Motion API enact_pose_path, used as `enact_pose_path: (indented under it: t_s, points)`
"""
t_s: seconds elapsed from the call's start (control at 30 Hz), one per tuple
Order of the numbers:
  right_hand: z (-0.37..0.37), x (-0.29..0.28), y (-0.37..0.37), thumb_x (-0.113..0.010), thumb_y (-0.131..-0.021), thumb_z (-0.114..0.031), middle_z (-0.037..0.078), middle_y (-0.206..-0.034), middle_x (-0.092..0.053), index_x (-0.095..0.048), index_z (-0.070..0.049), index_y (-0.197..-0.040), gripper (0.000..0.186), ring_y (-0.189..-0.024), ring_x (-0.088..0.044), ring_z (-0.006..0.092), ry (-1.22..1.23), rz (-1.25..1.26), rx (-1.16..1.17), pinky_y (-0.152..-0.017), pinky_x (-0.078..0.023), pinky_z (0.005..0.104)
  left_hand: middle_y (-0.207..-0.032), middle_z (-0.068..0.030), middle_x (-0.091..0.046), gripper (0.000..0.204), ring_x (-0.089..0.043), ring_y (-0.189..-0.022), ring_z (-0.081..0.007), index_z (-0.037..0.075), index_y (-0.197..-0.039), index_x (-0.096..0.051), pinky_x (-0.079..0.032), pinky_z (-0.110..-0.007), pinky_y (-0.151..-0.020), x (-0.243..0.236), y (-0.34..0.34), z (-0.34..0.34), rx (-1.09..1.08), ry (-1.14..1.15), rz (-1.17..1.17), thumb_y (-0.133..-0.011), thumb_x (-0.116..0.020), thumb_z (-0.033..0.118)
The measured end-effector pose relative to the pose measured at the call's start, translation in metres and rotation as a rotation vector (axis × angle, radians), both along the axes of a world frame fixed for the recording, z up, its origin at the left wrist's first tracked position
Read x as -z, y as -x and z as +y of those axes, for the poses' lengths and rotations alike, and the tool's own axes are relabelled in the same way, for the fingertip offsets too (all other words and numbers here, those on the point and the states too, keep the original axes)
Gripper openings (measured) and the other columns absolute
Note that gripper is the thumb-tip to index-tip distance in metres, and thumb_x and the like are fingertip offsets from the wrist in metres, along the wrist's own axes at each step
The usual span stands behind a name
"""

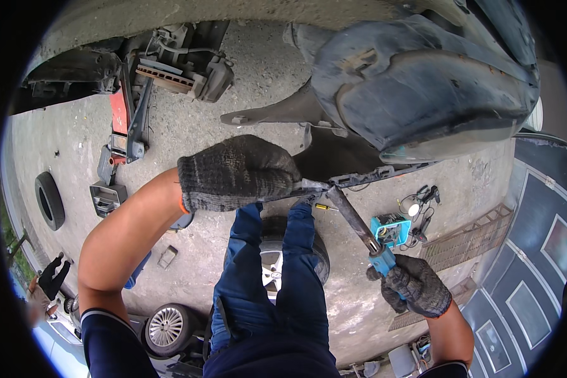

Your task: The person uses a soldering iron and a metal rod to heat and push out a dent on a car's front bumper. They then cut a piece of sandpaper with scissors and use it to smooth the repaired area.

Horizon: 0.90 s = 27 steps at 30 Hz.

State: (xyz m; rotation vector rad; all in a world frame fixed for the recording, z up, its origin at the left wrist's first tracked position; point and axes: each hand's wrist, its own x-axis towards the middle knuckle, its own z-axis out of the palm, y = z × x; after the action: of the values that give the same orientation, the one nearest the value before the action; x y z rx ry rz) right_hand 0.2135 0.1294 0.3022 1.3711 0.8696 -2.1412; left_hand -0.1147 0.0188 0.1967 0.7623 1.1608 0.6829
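My left hand (pixel 239 173), in a dark knit glove, is closed in a fist. A short grey metal piece (pixel 313 184) sticks out of its finger side. That piece meets the far end of a blue-handled tool (pixel 354 220) with a long dark metal shaft; what kind of tool is unclear. My right hand (pixel 420 286), gloved likewise, is wrapped round the blue handle. Just beyond both hands are a thin dark strip (pixel 384 174) and a big dusty black curved panel (pixel 422 82). What the left fingers wrap is partly hidden.
At upper left sit a brake assembly (pixel 176 79) and a red jack (pixel 118 113). A wheel (pixel 272 271) lies between my legs, another (pixel 166 329) at lower left, a loose tyre (pixel 49 200) farther left. A turquoise basket (pixel 390 232) stands right. Another person (pixel 49 283) is at far left.
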Motion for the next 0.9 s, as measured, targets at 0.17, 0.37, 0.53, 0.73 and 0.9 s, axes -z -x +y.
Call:
enact_pose_path:
  t_s: [0.17,0.37,0.53,0.73,0.9]
  points:
    - [0.004,-0.001,-0.002,-0.058,-0.096,-0.032,0.009,-0.084,-0.058,-0.053,0.006,-0.12,0.045,-0.047,-0.046,0.0079,0.003,-0.044,-0.016,-0.043,-0.036,0.023,-0.091,-0.0097,-0.069,0.022,-0.062,-0.082,-0.0139,0.0,-0.104,-0.068,-0.052,-0.029,-0.074,0.002,0.0,-0.001,-0.003,-0.025,-0.004,-0.091,-0.064,0.018]
    - [0.011,-0.007,0.007,-0.058,-0.095,-0.036,0.002,-0.066,-0.053,-0.056,0.003,-0.113,0.043,-0.046,-0.043,0.0071,-0.013,-0.093,-0.092,-0.044,-0.035,0.0227,-0.091,-0.0101,-0.069,0.022,-0.063,-0.083,-0.0144,0.001,-0.105,-0.068,-0.052,-0.029,-0.076,0.0,0.001,0.0,0.002,0.017,-0.022,-0.091,-0.065,0.017]
    - [0.012,-0.007,0.008,-0.057,-0.096,-0.037,-0.001,-0.061,-0.05,-0.058,0.001,-0.111,0.04,-0.047,-0.042,0.0062,-0.025,-0.106,-0.126,-0.045,-0.034,0.0222,-0.091,-0.0104,-0.069,0.022,-0.063,-0.083,-0.0153,0.001,-0.105,-0.068,-0.052,-0.029,-0.077,0.0,0.002,0.001,0.012,0.02,-0.006,-0.09,-0.065,0.016]
    - [0.014,-0.011,0.012,-0.059,-0.095,-0.033,-0.002,-0.06,-0.048,-0.058,0.001,-0.111,0.038,-0.048,-0.041,0.0049,0.011,-0.144,-0.092,-0.045,-0.033,0.0216,-0.091,-0.0108,-0.069,0.022,-0.063,-0.083,-0.0153,0.001,-0.105,-0.068,-0.052,-0.028,-0.075,0.001,0.002,0.0,-0.021,0.021,-0.034,-0.09,-0.065,0.016]
    - [0.013,-0.015,0.013,-0.059,-0.095,-0.033,-0.003,-0.061,-0.048,-0.057,0.002,-0.111,0.038,-0.049,-0.041,0.0042,-0.021,-0.127,-0.07,-0.045,-0.032,0.0213,-0.091,-0.0095,-0.069,0.022,-0.063,-0.082,-0.0148,0.001,-0.106,-0.068,-0.052,-0.028,-0.075,0.002,0.001,0.001,-0.004,0.035,-0.022,-0.09,-0.065,0.016]
